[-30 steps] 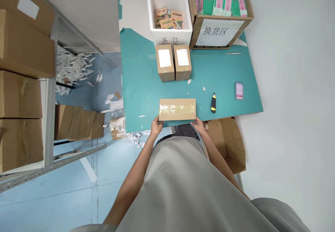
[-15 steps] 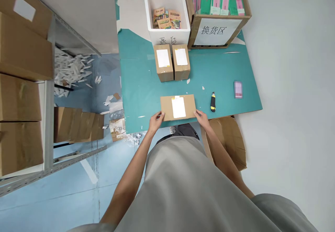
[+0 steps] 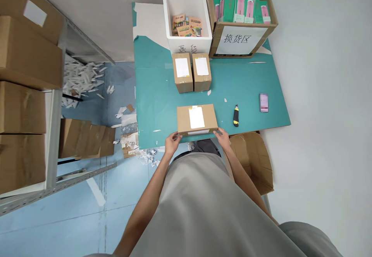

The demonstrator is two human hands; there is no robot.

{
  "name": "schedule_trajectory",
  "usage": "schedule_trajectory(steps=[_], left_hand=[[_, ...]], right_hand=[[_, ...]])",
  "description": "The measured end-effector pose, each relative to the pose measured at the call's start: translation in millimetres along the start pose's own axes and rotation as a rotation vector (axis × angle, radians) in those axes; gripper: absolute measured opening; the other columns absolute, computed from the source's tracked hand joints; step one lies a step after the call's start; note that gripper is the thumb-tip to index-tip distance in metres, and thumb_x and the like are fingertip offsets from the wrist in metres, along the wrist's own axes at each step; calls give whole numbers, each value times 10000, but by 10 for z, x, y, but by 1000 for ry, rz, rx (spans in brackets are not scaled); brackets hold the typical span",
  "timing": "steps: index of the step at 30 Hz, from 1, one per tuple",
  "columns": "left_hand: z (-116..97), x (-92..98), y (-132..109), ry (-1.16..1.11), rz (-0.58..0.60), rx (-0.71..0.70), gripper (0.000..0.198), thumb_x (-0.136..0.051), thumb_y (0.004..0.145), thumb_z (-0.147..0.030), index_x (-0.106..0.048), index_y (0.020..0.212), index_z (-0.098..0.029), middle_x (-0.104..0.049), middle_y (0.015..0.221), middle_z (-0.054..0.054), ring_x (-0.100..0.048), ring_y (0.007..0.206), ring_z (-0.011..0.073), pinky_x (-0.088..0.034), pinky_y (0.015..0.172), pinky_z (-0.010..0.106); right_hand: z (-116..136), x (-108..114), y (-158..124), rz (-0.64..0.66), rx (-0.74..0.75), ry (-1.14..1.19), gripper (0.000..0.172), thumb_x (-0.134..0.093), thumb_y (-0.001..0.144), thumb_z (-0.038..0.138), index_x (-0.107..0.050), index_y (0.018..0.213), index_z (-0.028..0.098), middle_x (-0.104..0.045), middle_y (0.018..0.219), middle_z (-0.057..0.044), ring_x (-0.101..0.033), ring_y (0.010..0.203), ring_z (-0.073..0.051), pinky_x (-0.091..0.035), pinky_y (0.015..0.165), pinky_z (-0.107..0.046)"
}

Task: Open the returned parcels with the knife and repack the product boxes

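A brown cardboard box (image 3: 207,117) with a white label on top lies near the front edge of the green table (image 3: 157,102). My left hand (image 3: 172,142) holds its near left corner, and my right hand (image 3: 222,137) grips the near right corner. A white strip shows on the box's near side. To the right lies a black and yellow utility knife (image 3: 236,116). Farther back, two smaller labelled boxes (image 3: 183,83) (image 3: 202,82) stand side by side.
At the back stand a white foam bin (image 3: 187,45) with colourful packets and a carton (image 3: 213,48) of green boxes. A phone (image 3: 264,103) lies at the right. An open carton (image 3: 255,160) is below the table; shelves with boxes (image 3: 21,112) stand left.
The held box has tilted so that its near side now shows. Both hands have shifted slightly down to its near corners. The camera view has moved a little.
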State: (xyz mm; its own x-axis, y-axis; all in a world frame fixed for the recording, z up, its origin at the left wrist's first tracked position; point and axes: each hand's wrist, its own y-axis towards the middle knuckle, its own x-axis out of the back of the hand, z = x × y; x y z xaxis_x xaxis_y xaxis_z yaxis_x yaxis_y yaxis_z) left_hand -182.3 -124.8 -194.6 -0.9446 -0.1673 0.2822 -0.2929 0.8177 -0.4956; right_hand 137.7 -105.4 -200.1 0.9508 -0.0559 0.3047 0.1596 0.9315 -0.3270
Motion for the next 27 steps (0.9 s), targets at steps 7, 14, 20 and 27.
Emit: schedule_trajectory(steps=[7, 14, 20, 27], left_hand=[[-448, 142, 215, 65, -121, -238, 390, -784, 954, -468, -868, 1137, -134, -864, 1187, 165, -823, 1085, 316, -653, 1072, 455], [-450, 130, 95, 40, -72, -61, 300, -866, 897, -383, -860, 1057, -130, -884, 1055, 151, -839, 1045, 328, -665, 1017, 449], [-561, 126, -230, 129, -102, -45, 292, -833, 949, -369, -887, 1121, -140, -888, 1154, 163, -849, 1128, 368, -645, 1102, 499], [-1118, -331, -842, 279, 254, -423, 398, -662, 1110, -435, -833, 1417, -249, -836, 1423, 96, -790, 1347, 385, -624, 1176, 524]], right_hand=[[468, 116, 254, -77, 127, -91, 590, -704, 978, 696, -905, 1211, 193, -848, 1234, -159, -777, 1190, -348, -648, 1084, -481], [377, 82, 151, -97, 87, -163, 515, -703, 960, 664, -895, 1053, 195, -868, 1120, -159, -814, 1031, -340, -657, 1017, -472], [238, 181, 37, -68, 35, -53, 576, -754, 896, 703, -885, 1105, 182, -873, 1228, -188, -824, 1124, -370, -657, 1060, -511], [80, 627, 105, -307, -20, -139, 647, -585, 937, 720, -868, 1097, 161, -875, 1219, -205, -782, 1187, -383, -623, 1079, -533]])
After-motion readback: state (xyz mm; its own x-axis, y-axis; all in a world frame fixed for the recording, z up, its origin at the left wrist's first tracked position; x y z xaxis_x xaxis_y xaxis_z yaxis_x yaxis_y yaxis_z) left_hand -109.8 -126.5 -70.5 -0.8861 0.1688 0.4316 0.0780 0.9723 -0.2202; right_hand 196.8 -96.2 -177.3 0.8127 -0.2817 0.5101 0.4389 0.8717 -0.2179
